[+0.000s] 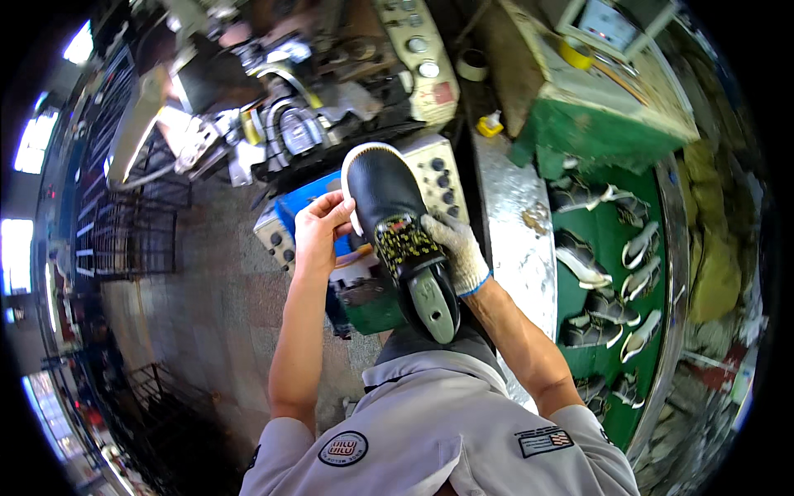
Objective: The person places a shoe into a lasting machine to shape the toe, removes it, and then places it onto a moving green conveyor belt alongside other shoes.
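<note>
A black shoe (385,186) is held up in front of me, toe pointing away. A pale, stitched-looking edge runs round its toe, and its tongue carries a black and yellow pattern. Inside the heel end, toward my body, sits a grey-green shoe last (432,306) with a small hole in it. My left hand (321,231), bare, pinches the pale edge on the shoe's left side between thumb and fingers. Wearing a white knit glove, my right hand (453,248) grips the right side by the tongue; some of its fingers are hidden beneath.
Beyond the shoe stands a machine with metal clamps (298,128) and a control box with dark knobs (442,182). To the right, several shoes (583,256) lie on a green shelf (616,186), past a metal ledge (517,215). A yellow tape roll (576,52) rests on the far-right bench.
</note>
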Action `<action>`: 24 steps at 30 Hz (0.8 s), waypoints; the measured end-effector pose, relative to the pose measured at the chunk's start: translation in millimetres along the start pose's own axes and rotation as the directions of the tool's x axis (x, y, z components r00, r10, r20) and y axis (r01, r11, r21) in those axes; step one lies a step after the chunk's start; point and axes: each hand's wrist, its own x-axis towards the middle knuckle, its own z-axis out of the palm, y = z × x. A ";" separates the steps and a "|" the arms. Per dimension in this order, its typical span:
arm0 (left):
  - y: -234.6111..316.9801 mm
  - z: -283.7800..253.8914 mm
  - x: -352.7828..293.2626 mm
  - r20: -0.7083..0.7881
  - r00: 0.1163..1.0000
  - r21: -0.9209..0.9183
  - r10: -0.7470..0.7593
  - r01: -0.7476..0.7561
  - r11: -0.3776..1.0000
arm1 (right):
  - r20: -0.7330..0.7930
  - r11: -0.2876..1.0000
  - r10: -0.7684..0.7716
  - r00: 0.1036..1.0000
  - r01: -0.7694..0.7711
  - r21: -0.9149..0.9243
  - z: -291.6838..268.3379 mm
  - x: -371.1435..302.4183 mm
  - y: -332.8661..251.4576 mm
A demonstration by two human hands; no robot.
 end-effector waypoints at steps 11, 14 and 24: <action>30.5 -90.9 58.7 -0.261 0.945 -0.218 0.199 -0.258 0.941 | 0.019 1.000 -0.019 1.000 0.018 0.023 102.9 168.2 41.9; 33.9 -87.8 70.0 -0.321 0.929 -0.213 0.183 -0.259 0.942 | 0.033 0.996 -0.091 0.995 0.092 -0.011 100.5 198.4 51.8; 5.2 -52.4 57.5 -0.126 0.981 -0.479 -0.146 0.068 0.875 | -0.004 0.969 -0.158 0.987 0.154 -0.194 100.3 216.7 55.3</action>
